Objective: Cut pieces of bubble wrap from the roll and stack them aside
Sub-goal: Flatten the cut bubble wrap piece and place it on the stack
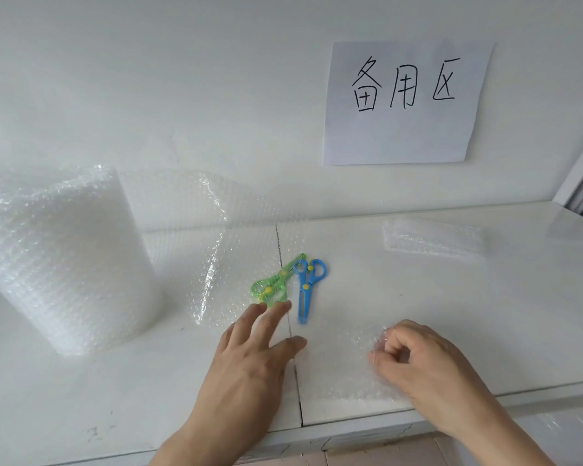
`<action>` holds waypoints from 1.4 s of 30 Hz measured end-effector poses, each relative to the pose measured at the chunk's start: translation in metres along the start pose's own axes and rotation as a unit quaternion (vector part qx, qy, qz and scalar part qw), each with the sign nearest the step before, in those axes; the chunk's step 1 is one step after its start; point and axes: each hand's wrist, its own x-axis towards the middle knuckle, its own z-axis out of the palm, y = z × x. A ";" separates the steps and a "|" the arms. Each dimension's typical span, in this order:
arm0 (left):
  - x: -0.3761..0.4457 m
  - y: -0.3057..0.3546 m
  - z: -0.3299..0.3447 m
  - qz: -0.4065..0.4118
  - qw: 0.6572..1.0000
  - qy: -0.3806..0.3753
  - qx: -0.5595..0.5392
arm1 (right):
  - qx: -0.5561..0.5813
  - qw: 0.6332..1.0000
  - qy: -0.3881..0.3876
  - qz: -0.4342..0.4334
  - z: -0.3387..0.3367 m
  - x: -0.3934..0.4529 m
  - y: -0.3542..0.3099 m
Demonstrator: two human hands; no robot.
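two bare hands work at the front of a white tabletop [485, 314] split by a dark seam, set against a white wall bearing a white paper sign [404, 102] with black handwritten characters. the left hand [249, 358] rests with fingers spread, fingertips at the near edge of a clear sheet trailing from the big upright roll of clear bubble wrap [64, 264] far left. the right hand [424, 361] has curled fingers pinching a loose clear bubble wrap piece [337, 358] lying flat between the hands. green plastic scissors [276, 280] and blue plastic scissors [307, 287] lie just beyond the left hand. a low stack of cut bubble wrap pieces [433, 238] sits well apart, far right, its edges hard to make out.
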 end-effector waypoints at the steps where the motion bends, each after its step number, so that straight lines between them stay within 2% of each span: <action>1: 0.000 0.000 -0.001 0.014 1.000 -0.010 0.000 | 0.002 1.000 0.004 0.004 0.000 -0.001 -0.001; 8: 0.001 0.006 -0.008 -0.026 0.994 -0.065 -0.078 | -0.011 0.999 -0.002 0.044 -0.002 -0.002 -0.005; 11: 0.002 0.013 -0.006 -0.041 0.995 -0.076 -0.052 | -0.102 0.993 0.049 -0.032 0.000 -0.008 -0.010; 13: 0.001 0.016 -0.006 -0.038 0.993 -0.105 -0.026 | -0.204 0.972 0.055 -0.100 0.004 -0.013 -0.017; 16: 0.000 0.014 -0.005 -0.045 0.990 -0.128 0.026 | -0.284 0.949 -0.027 -0.133 0.013 -0.023 -0.030; 19: 0.000 0.019 -0.010 -0.062 0.981 -0.175 0.048 | -0.299 0.943 -0.112 -0.092 0.023 -0.032 -0.030; 22: 0.002 0.018 -0.010 -0.067 0.972 -0.220 0.051 | -0.305 0.937 -0.159 -0.060 0.018 -0.034 -0.036; 23: 0.002 0.018 -0.010 -0.066 0.971 -0.221 0.055 | -0.293 0.941 -0.143 -0.092 0.019 -0.032 -0.033; 26: 0.000 0.016 -0.010 -0.058 0.973 -0.214 0.064 | -0.269 0.943 -0.184 -0.071 0.015 -0.033 -0.039; 31: -0.001 0.013 -0.006 -0.054 0.975 -0.206 0.058 | -0.266 0.950 -0.163 -0.029 0.023 -0.025 -0.047; 40: -0.012 0.009 -0.009 -0.079 0.978 -0.181 0.068 | -0.279 0.943 -0.181 0.011 0.028 -0.019 -0.042; 42: -0.012 0.009 -0.012 -0.085 0.979 -0.177 0.060 | -0.273 0.950 -0.151 0.026 0.026 -0.023 -0.043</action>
